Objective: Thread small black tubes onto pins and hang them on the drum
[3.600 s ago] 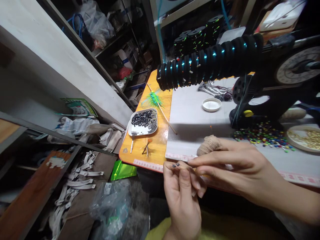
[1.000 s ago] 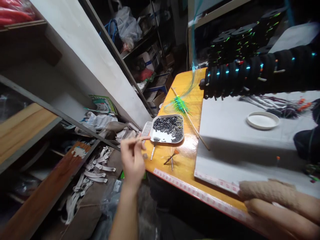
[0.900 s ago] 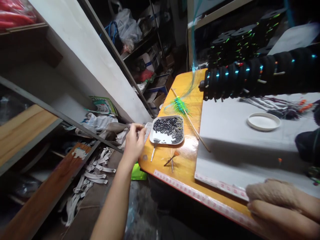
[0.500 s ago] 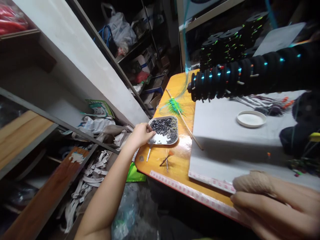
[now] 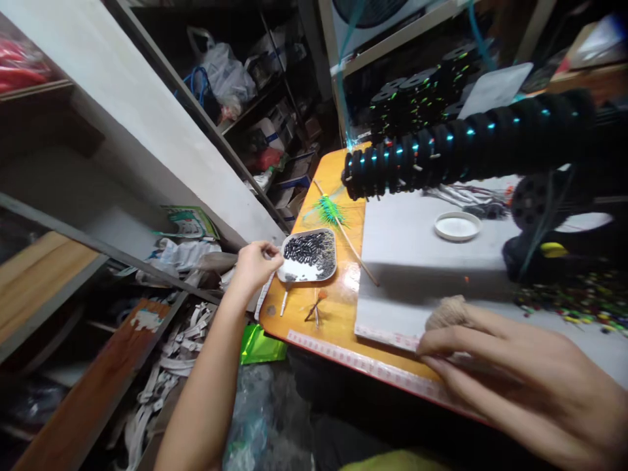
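Note:
My left hand (image 5: 256, 265) is at the left rim of a white tray (image 5: 311, 275), its thumb and fingertips pinched together. Whatever those fingers hold is too small to make out. Small dark tube-like pieces (image 5: 300, 248) fill much of the tray, with thinner bits along its right side. Over the front edge of a grey-white board (image 5: 392, 307), my right hand (image 5: 520, 376) has its fingers pressed together. Its thumb wears a tan wrap (image 5: 449, 313). Anything between the right fingertips is hidden.
A black ribbed cylinder (image 5: 461, 140) with shiny blue spots reaches over the board. A round white lid (image 5: 457, 226), small coloured beads (image 5: 579, 294), a thin stick (image 5: 356, 252) with a green bristly piece (image 5: 328, 210) and brushes (image 5: 314, 309) lie about. Shelves (image 5: 53, 275) stand at left.
My left hand has drawn back from over the pieces to the tray's left rim. The view has swung right, showing more of my right hand and the beads.

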{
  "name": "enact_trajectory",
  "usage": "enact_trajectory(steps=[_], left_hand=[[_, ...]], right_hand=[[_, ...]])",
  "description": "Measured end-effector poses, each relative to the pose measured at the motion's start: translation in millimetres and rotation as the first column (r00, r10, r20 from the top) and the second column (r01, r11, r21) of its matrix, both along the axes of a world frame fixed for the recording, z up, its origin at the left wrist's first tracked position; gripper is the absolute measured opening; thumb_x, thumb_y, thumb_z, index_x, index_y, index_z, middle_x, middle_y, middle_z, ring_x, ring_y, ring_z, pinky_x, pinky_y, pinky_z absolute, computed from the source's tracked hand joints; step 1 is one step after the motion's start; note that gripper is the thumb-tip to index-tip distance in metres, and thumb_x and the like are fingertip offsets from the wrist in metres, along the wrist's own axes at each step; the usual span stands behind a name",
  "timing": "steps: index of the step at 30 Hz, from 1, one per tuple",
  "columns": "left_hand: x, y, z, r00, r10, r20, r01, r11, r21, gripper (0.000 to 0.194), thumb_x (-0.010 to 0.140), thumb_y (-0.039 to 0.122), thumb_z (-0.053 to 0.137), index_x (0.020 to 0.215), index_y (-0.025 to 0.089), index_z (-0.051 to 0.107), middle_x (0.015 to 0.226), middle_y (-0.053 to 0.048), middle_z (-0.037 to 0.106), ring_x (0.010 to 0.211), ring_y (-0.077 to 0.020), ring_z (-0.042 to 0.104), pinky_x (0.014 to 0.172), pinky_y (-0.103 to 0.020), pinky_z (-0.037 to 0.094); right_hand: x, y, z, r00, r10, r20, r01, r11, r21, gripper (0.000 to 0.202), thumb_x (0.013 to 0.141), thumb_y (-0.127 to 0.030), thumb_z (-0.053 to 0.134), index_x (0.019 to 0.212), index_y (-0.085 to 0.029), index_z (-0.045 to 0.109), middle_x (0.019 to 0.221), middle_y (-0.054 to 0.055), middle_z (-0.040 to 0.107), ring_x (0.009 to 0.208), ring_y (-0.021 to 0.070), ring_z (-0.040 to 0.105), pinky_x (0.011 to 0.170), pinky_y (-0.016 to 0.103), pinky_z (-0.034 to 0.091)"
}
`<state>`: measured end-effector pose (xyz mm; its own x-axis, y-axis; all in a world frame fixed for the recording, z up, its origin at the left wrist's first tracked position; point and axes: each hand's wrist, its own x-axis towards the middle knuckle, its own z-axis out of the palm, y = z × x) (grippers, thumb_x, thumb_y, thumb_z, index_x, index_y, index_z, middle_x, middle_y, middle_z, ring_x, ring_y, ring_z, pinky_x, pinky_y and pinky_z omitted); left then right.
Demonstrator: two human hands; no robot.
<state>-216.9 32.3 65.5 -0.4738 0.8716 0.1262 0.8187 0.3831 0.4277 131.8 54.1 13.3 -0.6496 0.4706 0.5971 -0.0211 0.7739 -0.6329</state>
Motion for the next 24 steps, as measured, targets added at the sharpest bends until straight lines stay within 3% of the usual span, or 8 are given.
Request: enact_trajectory(steps=[3,6,9,11,13,16,20,24], left_hand=[[42,-27,1.0,0.994,0.005,0.110,-0.030,0.974,0.223,0.011,0.084,0.026,0.069,0.086,0.015,0.070,0.074,-0.001,0.066,0.070,-0.0175,0.060,0.066,-0.028,0.049],[104,-57,-17.7,0.947,-0.119,0.300,0.018,0.948,0.319,0.018,0.084,0.036,0.071,0.083,0.018,0.074,0.076,-0.002,0.068,0.072,-0.0164,0.061,0.063,-0.025,0.048],[158,-76,-45.5,0.514,-0.275,0.813,-0.129,0.912,0.390,0.019,0.075,0.035,0.088,0.079,0.019,0.079,0.077,-0.003,0.069,0.069,-0.0125,0.059,0.060,-0.020,0.046],[180,-81,-59.1,0.240,-0.289,0.927,-0.280,0.894,0.351,0.028,0.066,0.038,0.097,0.075,0.018,0.080,0.079,-0.003,0.069,0.062,-0.0087,0.056,0.054,-0.017,0.043],[192,-83,-65.7,0.087,-0.278,0.957,-0.395,0.872,0.289,0.033,0.058,0.037,0.101,0.075,0.018,0.080,0.075,-0.001,0.068,0.056,-0.0058,0.052,0.050,-0.015,0.042],[198,-84,-66.7,0.050,-0.263,0.964,-0.469,0.846,0.255,0.033,0.055,0.030,0.103,0.076,0.018,0.080,0.070,0.000,0.068,0.057,-0.0053,0.055,0.052,-0.012,0.045],[201,-86,-67.3,0.085,-0.286,0.955,-0.457,0.840,0.292,0.030,0.057,0.026,0.102,0.071,0.017,0.078,0.069,-0.001,0.071,0.059,-0.0063,0.058,0.051,-0.011,0.045],[204,-87,-69.7,0.050,-0.310,0.949,-0.449,0.842,0.299,0.027,0.061,0.026,0.101,0.071,0.017,0.077,0.070,0.000,0.072,0.056,-0.0046,0.058,0.049,-0.010,0.043]], right_hand=[[-1,1,7.6,0.999,0.043,0.032,-0.044,0.999,0.032,0.015,0.096,-0.012,0.058,0.100,-0.024,0.066,0.082,0.001,0.065,0.068,0.0113,0.063,0.058,0.020,0.050],[-1,0,11.3,0.999,0.028,0.027,-0.028,0.999,0.023,0.014,0.098,-0.012,0.057,0.099,-0.023,0.064,0.080,-0.001,0.062,0.066,0.0095,0.060,0.057,0.019,0.046],[1,-2,11.5,0.999,0.009,0.038,-0.010,1.000,0.022,0.012,0.099,-0.013,0.058,0.099,-0.023,0.064,0.077,-0.002,0.058,0.064,0.0088,0.056,0.055,0.020,0.041],[3,-3,12.0,0.999,0.006,0.051,-0.007,1.000,0.014,0.011,0.099,-0.013,0.058,0.097,-0.023,0.062,0.076,-0.003,0.055,0.062,0.0084,0.053,0.054,0.021,0.039],[4,-4,13.6,0.997,0.007,0.074,-0.007,1.000,0.000,0.012,0.098,-0.012,0.057,0.092,-0.022,0.060,0.075,-0.003,0.054,0.062,0.0084,0.052,0.054,0.022,0.038],[5,-6,16.8,0.994,0.014,0.108,-0.013,1.000,-0.010,0.015,0.095,-0.009,0.055,0.086,-0.022,0.056,0.075,-0.003,0.053,0.063,0.0089,0.052,0.056,0.022,0.038],[5,-8,18.4,0.993,0.019,0.117,-0.019,1.000,-0.001,0.019,0.091,-0.006,0.055,0.081,-0.022,0.050,0.073,-0.003,0.048,0.063,0.0093,0.048,0.055,0.022,0.036],[4,-8,18.5,0.991,0.034,0.128,-0.032,0.999,-0.017,0.021,0.091,-0.007,0.054,0.078,-0.022,0.047,0.073,-0.003,0.046,0.063,0.0095,0.047,0.055,0.022,0.034]])
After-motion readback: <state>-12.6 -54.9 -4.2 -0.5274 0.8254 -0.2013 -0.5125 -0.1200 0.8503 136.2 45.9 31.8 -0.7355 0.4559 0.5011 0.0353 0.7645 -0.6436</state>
